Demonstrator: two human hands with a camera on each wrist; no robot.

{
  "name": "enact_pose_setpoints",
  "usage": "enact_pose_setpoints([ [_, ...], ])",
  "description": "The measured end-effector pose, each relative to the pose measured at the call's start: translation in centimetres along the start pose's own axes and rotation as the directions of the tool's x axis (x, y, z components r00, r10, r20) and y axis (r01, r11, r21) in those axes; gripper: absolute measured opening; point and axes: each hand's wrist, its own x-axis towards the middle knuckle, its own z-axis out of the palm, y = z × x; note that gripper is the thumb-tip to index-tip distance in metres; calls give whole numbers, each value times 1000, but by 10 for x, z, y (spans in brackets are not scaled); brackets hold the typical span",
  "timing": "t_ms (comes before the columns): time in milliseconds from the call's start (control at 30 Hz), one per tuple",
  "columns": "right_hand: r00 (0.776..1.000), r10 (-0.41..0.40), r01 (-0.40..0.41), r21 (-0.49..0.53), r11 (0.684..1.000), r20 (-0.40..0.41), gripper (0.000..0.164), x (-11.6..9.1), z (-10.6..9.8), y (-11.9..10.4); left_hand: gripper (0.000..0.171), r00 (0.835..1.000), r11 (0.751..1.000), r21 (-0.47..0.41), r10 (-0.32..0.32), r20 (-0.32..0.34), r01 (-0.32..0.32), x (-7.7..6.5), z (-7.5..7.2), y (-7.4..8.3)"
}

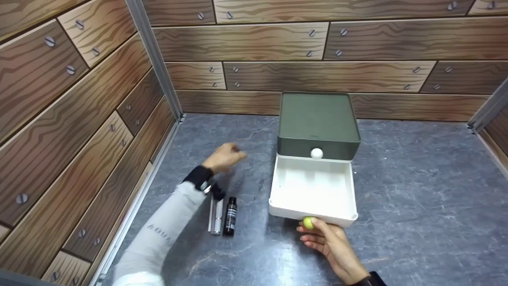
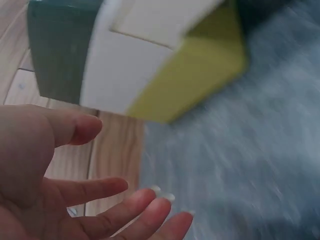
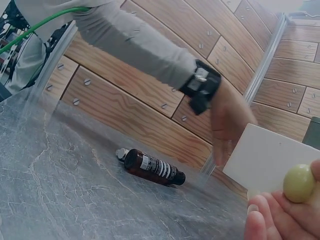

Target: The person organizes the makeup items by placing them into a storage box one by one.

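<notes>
A small dark green drawer box (image 1: 319, 117) stands against the back wall, its white drawer (image 1: 311, 186) pulled out toward me with nothing inside. My right hand (image 1: 335, 248) pinches the round yellow-green knob (image 1: 308, 222) at the drawer's front. In the right wrist view the knob (image 3: 299, 183) sits between thumb and fingers. My left hand (image 1: 225, 157) is in the air left of the box, holding nothing. Its fingers (image 2: 142, 212) spread loosely, apart from the box, in the left wrist view. A white knob (image 1: 316, 153) is on the upper green front.
Below my left wrist, a black bottle (image 1: 230, 216) with a printed label lies beside a silver-white tube (image 1: 218, 216) and a thin white stick (image 1: 210, 214). Wood-patterned walls (image 1: 254, 43) enclose the grey marbled surface (image 1: 416, 198) at the back and sides.
</notes>
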Motion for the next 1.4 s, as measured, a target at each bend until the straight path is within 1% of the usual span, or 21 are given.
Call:
enact_pose_setpoints([
  [100,1000,7,-7,-2,1000,3,32,-1,0,0,64,1000,991,135,7,-7,-6,-12,-3,-22],
  [133,1000,8,-8,-3,1000,3,32,-1,0,0,60,1000,987,162,-1,-1,1,-15,-4,-29],
  [233,1000,0,0,-4,1000,-7,30,-2,-1,0,46,999,982,188,-27,27,21,-25,-8,-43],
  [333,1000,-5,5,-1,1000,-9,29,-2,-1,0,32,997,985,163,-57,47,48,-34,-11,-55],
  [433,1000,-2,2,2,1000,-2,28,-1,0,1,25,995,985,150,-89,44,81,-43,-12,-66],
  [567,1000,-1,1,5,1000,0,28,0,1,3,15,991,986,112,-129,41,124,-54,-7,-81],
  [633,1000,-3,3,5,1000,-1,29,0,1,4,14,989,988,71,-140,48,137,-57,-3,-88],
  [700,1000,-9,9,1,1000,3,30,-1,0,4,18,987,988,22,-152,50,151,-58,3,-94],
  [833,1000,-18,19,-6,1000,10,31,-1,-1,4,24,988,987,-50,-150,37,152,-58,10,-101],
  [1033,1000,-24,24,-11,1000,11,31,-1,-2,4,16,985,976,-131,-171,27,173,-57,14,-107],
  [1167,1000,-20,20,-8,1000,3,32,0,-2,4,15,986,979,-120,-168,5,168,-56,16,-109],
  [1267,1000,-12,12,-4,1000,-1,31,0,-2,4,22,987,982,-95,-162,-17,160,-55,18,-108],
  [1400,1000,-5,5,3,1000,-3,31,1,-3,4,31,983,984,-60,-172,-56,169,-52,19,-106],
])
